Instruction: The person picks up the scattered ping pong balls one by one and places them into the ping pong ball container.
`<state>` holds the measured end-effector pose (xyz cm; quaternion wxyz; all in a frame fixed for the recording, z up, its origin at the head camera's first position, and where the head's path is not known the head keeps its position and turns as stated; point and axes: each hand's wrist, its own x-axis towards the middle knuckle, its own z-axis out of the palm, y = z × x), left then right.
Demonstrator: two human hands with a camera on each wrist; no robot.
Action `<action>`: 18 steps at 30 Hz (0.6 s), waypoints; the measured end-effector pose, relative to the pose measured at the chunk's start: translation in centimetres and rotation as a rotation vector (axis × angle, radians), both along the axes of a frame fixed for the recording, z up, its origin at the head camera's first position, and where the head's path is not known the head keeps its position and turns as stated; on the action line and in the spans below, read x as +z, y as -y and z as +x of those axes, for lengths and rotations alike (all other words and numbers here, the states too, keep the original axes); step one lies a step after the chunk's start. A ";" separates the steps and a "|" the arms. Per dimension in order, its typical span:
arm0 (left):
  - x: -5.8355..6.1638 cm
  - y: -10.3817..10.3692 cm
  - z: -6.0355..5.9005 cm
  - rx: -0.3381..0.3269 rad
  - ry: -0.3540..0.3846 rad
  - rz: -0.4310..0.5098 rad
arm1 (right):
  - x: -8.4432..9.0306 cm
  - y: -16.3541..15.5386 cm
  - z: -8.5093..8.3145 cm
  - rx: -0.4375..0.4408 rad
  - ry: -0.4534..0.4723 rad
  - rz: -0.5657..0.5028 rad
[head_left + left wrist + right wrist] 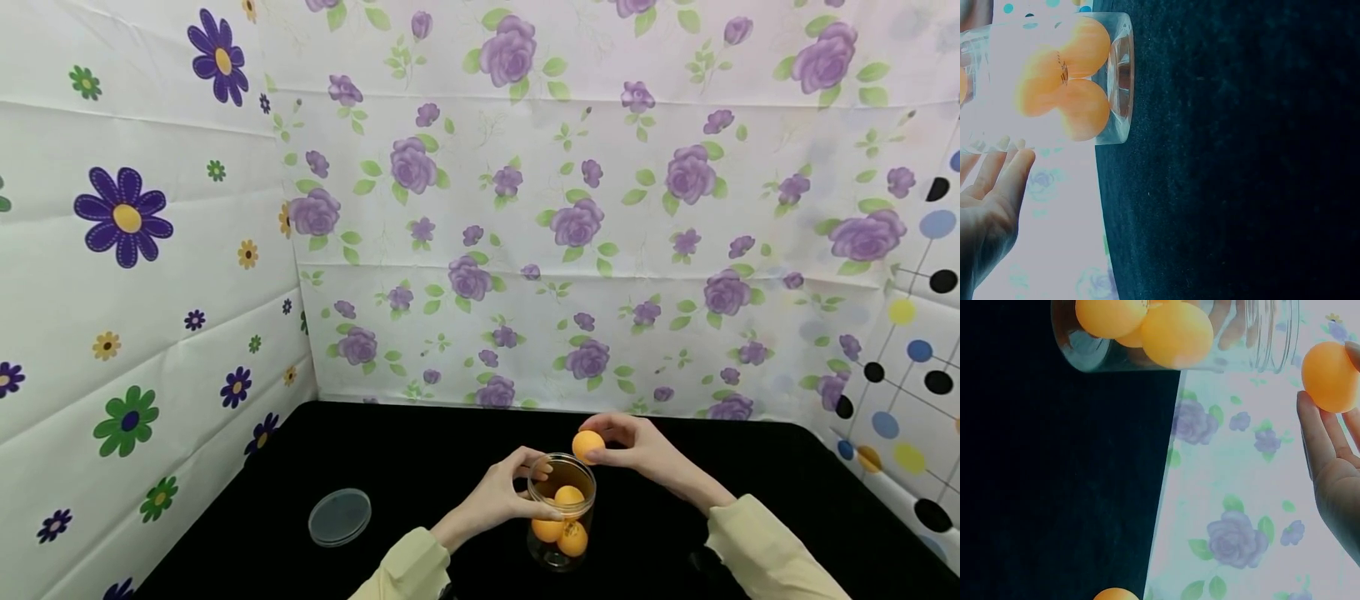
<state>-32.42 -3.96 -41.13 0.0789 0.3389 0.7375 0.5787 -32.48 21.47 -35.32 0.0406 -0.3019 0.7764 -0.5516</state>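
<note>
A clear jar (pixel 556 554) stands on the black table, its top uncovered, with several orange ping-pong balls (pixel 573 539) inside. My left hand (pixel 498 493) grips it near the rim, thumb on the near side and fingers on the far side. Just above the rim's right side, my right hand (pixel 637 450) pinches another orange ping-pong ball (pixel 588 447) between thumb and fingers. The right wrist view shows this held ball (pixel 1329 378) outside the jar's mouth. In the left wrist view, printing shows on a ball (pixel 1044 81) behind the jar wall.
A round clear lid (pixel 340 517) lies on the table to the left of the jar. One more orange ball (pixel 1116 594) peeks in at the bottom of the right wrist view. Flowered cloth (pixel 465 208) hangs behind the table's far edge.
</note>
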 end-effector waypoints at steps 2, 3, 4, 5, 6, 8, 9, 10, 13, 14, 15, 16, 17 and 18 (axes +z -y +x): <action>0.1 0.0 0.1 0.001 0.005 0.001 | 0.1 0.3 0.1 0.005 -0.011 0.002; 0.1 -0.1 0.1 0.001 0.008 0.002 | 0.1 0.5 0.1 0.009 -0.017 0.001; 0.1 -0.1 0.1 0.002 0.011 0.004 | 0.1 0.6 0.1 0.015 -0.019 -0.004; 0.2 0.0 0.2 0.003 0.014 0.005 | 0.2 0.8 0.1 0.021 -0.023 -0.006; 0.2 0.0 0.2 0.003 0.017 0.006 | 0.2 1.0 0.2 0.027 -0.024 -0.009; 0.2 0.0 0.2 0.004 0.021 0.006 | 0.3 1.4 0.2 0.039 -0.019 -0.018; 0.1 0.0 0.2 0.004 0.022 0.007 | 0.3 1.5 0.3 0.046 -0.018 -0.020; 0.1 0.0 0.2 0.003 0.023 0.006 | 0.3 1.7 0.3 0.052 -0.014 -0.024; 0.0 0.0 0.1 0.001 0.017 0.003 | 0.4 2.2 0.4 0.068 -0.007 -0.027; 0.0 0.0 0.1 0.000 0.014 0.002 | 0.4 2.3 0.4 0.073 -0.006 -0.027; 0.0 0.0 0.1 -0.001 0.012 0.001 | 0.4 2.5 0.5 0.077 -0.007 -0.027; 0.0 0.0 0.1 -0.002 0.010 0.000 | 0.5 2.6 0.5 0.082 -0.005 -0.029; 0.0 0.0 0.1 -0.002 0.008 -0.002 | 0.5 2.7 0.5 0.085 -0.005 -0.029; 0.0 0.0 0.1 -0.003 0.009 -0.003 | 0.5 2.7 0.6 0.090 -0.007 -0.029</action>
